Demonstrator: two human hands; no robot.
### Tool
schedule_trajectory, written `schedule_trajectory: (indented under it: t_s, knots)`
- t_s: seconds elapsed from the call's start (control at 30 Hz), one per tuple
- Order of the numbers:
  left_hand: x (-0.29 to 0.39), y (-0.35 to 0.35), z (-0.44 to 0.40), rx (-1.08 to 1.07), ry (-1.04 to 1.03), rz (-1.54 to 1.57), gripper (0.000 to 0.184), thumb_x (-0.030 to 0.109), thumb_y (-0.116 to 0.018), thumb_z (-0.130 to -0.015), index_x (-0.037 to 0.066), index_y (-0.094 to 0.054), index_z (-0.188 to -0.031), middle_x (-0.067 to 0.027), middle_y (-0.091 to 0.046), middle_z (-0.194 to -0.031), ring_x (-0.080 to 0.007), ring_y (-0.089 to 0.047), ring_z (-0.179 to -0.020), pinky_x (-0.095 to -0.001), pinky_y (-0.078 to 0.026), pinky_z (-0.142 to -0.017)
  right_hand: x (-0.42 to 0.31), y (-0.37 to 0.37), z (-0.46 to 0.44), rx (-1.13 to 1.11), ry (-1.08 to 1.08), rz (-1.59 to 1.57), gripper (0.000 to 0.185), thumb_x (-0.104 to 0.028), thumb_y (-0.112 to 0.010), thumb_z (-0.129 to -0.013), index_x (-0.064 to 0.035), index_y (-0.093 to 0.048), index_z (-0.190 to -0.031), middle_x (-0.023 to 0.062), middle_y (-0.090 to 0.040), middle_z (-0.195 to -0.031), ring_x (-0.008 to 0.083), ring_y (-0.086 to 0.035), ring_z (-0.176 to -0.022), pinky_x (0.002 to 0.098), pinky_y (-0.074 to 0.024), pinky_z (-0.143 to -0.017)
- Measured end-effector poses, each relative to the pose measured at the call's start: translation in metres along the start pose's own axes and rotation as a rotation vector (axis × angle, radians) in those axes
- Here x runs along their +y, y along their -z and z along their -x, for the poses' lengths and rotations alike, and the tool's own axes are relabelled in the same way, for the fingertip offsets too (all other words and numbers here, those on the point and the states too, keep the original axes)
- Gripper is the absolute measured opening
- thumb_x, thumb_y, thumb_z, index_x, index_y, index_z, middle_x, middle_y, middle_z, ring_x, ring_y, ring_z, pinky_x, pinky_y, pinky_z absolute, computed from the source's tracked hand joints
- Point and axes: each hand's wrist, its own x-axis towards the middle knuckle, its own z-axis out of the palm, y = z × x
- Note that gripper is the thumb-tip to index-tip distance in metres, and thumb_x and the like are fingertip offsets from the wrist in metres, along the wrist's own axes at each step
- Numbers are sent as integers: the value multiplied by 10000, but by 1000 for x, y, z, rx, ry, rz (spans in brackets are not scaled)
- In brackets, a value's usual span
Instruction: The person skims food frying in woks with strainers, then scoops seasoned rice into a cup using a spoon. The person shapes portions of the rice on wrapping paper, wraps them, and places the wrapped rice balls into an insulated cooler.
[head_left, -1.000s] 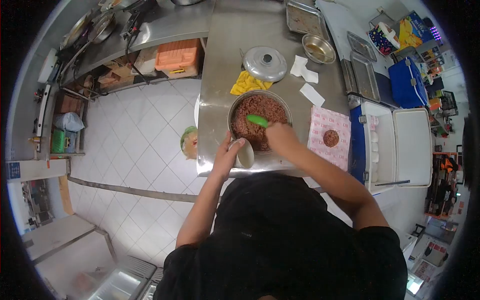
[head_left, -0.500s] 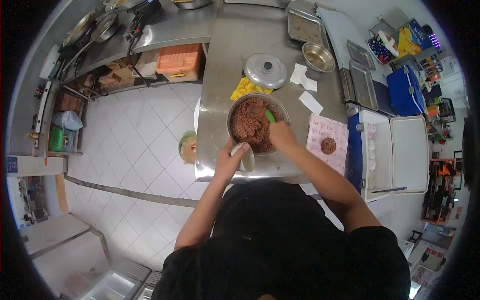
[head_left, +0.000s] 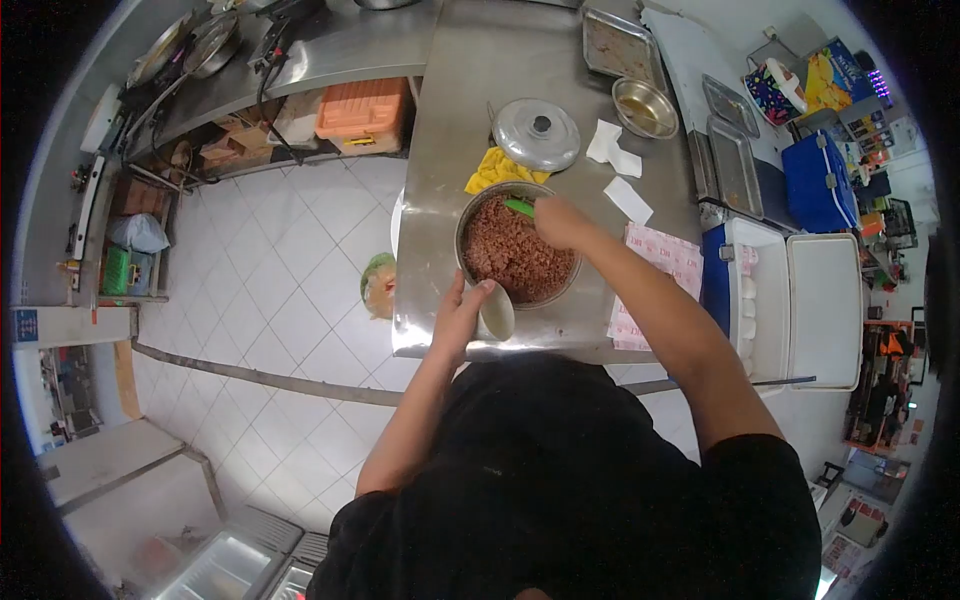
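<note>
A metal pot (head_left: 459, 245) of reddish-brown cooked rice (head_left: 512, 258) stands near the table's front edge. My right hand (head_left: 563, 222) is closed round a green rice paddle (head_left: 520, 207), at the far right side inside the pot. Part of the paddle is hidden by my fingers. My left hand (head_left: 460, 312) grips a small pale cup (head_left: 497, 314) against the pot's near side, tilted with its mouth towards the right. Right of the pot lies pink printed paper (head_left: 680, 256), partly covered by my right forearm.
Behind the pot are a yellow cloth (head_left: 497, 171) and a metal lid (head_left: 560, 140). White paper pieces (head_left: 628, 200), a metal bowl (head_left: 645, 118) and a tray (head_left: 618, 48) lie farther right. An open cooler (head_left: 825, 310) stands beyond the table's right side.
My right hand has moved away from me with the paddle, which now lies more sideways. The rice mound looks flatter. My forearm now covers the round rice portion on the pink paper.
</note>
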Motion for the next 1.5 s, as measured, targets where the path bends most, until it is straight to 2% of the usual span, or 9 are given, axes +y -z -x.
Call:
schedule_trajectory:
  t_s: [0.13,0.2,0.27,0.5,0.6,0.73,0.83,1.2,1.5]
  knots:
    - [16,14,-11,-83,57,104,873,467,-695,-925,-132,-407,-1491,-264,-425,-1569,-302,-461,-1417,-351,-333,-1167,-18,-12,22,-11,43,8,215,-69,-561,-898,72,-722,-903,291,-714,-994,430,-733,-871,531,-597,-745]
    - [11,22,-18,-99,76,151,799,473,-679,-935,-121,-496,-1436,-256,-422,-1574,-299,-463,-1412,-346,-337,-1161,-79,9,76,-82,-13,49,244,-65,-544,-912,44,-724,-1035,274,-728,-988,413,-744,-872,519,-601,-777]
    - [-6,29,-31,-67,69,162,734,478,-664,-943,-105,-568,-1379,-251,-414,-1582,-294,-460,-1412,-343,-334,-1159,-89,-52,87,9,-2,111,228,-64,-558,-904,52,-731,-994,280,-724,-953,409,-747,-849,516,-607,-748]
    - [-4,39,-20,-87,133,199,776,477,-635,-965,-120,-498,-1443,-231,-274,-1666,-315,-316,-1513,-394,-263,-1218,-90,24,115,-10,-93,88,207,-58,-579,-873,75,-737,-881,280,-721,-898,394,-753,-851,498,-615,-723]
    - [-9,36,-18,-107,78,216,781,474,-631,-970,-125,-484,-1450,-238,-235,-1678,-315,-289,-1530,-394,-250,-1227,-88,-32,133,44,39,232,195,-57,-582,-865,56,-740,-868,250,-728,-856,379,-754,-819,496,-614,-725]
    - [-10,39,-21,-116,79,160,800,472,-633,-970,-136,-459,-1461,-242,-230,-1679,-313,-282,-1535,-395,-237,-1230,-73,-6,122,-68,12,148,196,-51,-571,-877,33,-747,-868,241,-727,-840,371,-752,-811,479,-612,-715]
    - [-8,37,-17,-150,59,137,837,467,-635,-968,-138,-400,-1497,-250,-263,-1664,-313,-298,-1528,-391,-231,-1231,-73,32,136,9,-203,65,212,-43,-548,-896,27,-747,-869,238,-730,-870,379,-748,-808,488,-607,-715]
    - [1,25,-10,-104,35,81,911,479,-651,-953,-135,-322,-1540,-246,-420,-1580,-297,-383,-1475,-377,-245,-1219,-92,-38,144,-2,-106,-61,225,-60,-552,-900,52,-745,-876,244,-730,-903,425,-736,-799,539,-592,-739]
    - [2,33,-18,10,-8,-78,622,464,-605,-1010,-92,-661,-1283,-243,-578,-1437,-303,-504,-1372,-370,-345,-1152,-43,20,141,-2,-188,47,254,-183,-595,-906,11,-752,-856,262,-721,-847,463,-716,-803,565,-572,-754]
